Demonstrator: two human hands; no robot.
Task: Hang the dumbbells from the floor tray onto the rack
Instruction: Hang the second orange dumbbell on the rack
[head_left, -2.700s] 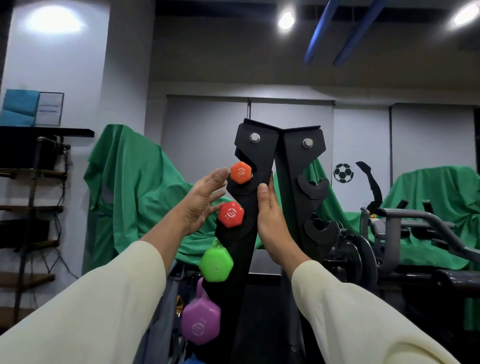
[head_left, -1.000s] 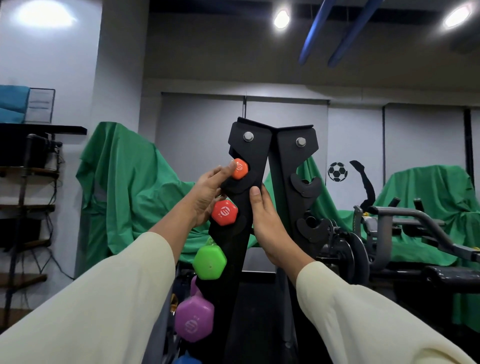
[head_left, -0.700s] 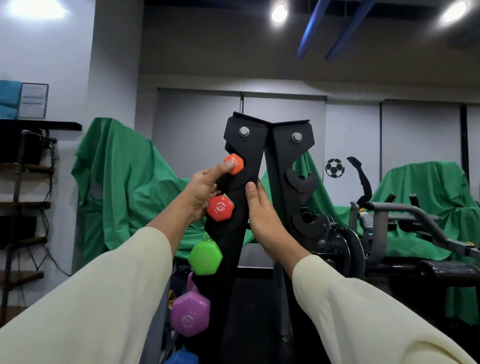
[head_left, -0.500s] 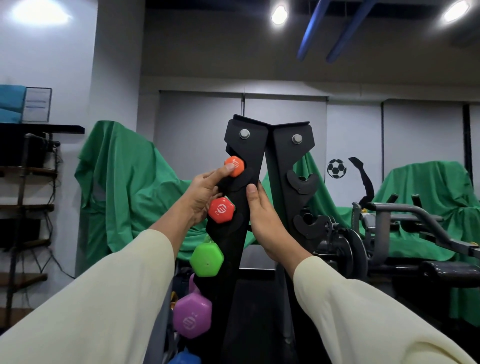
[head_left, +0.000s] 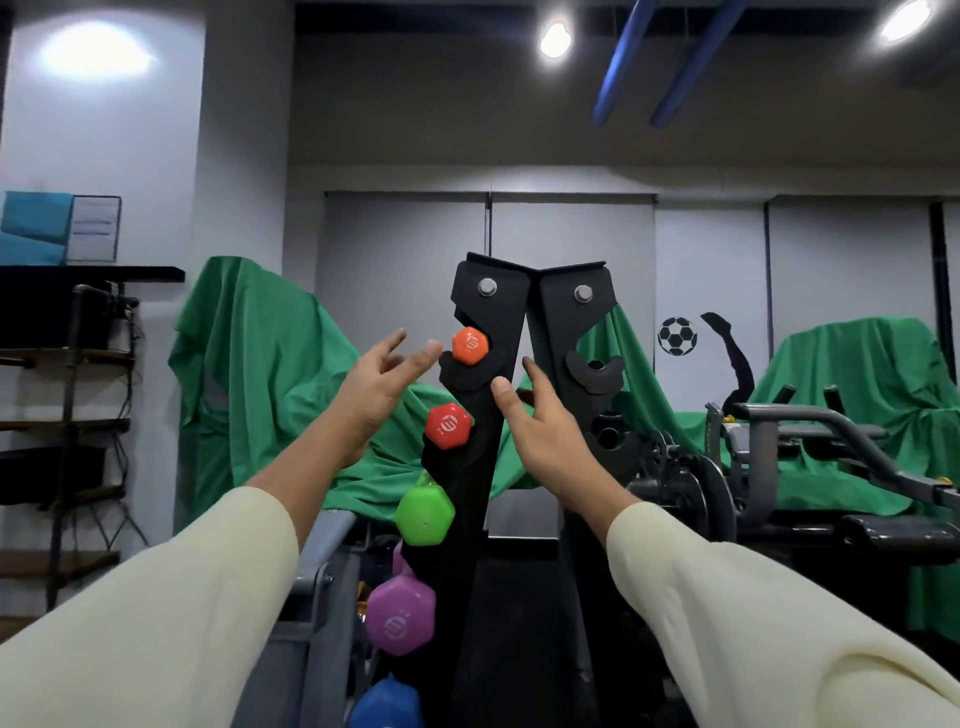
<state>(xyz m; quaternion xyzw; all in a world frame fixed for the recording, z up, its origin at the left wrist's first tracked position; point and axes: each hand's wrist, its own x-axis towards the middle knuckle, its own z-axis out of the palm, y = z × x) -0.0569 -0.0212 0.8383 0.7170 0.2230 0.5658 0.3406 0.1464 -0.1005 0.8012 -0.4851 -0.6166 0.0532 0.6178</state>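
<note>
So the rack (head_left: 498, 415) was this black metal A-frame thing, flat matte plates meeting at the top with two shiny round bolts, and curved hook-shaped cradles cut down each side. On its left side the dumbbells were stacked top to bottom, all with chunky hexagonal heads in what looked like a smooth rubbery coating: a small orange dumbbell (head_left: 470, 345) in the top cradle, a red dumbbell (head_left: 448, 425) below it, then a green dumbbell (head_left: 425, 514), a purple dumbbell (head_left: 400, 614), and a blue dumbbell (head_left: 387, 704) only partly in view at the bottom edge. The heads got bigger going down. The orange, red and purple ones had a little white logo on the end. The cradles on the rack's right side had nothing hanging in them that I could see.

The left hand (head_left: 376, 387) was up just beside the orange one, fingers spread and loose, not gripping anything, fingertips very near the head but apart from it as far as I could tell. The right hand (head_left: 545, 434) was open too, fingers relaxed, thumb close to the rack's front edge; I couldn't tell if it actually touched. Both arms were in soft cream sleeves (head_left: 171, 618).

Behind all that, crinkly green cloth (head_left: 260, 364) was draped over gear, plus a soccer ball sticker (head_left: 677, 336) on the grey wall.
</note>
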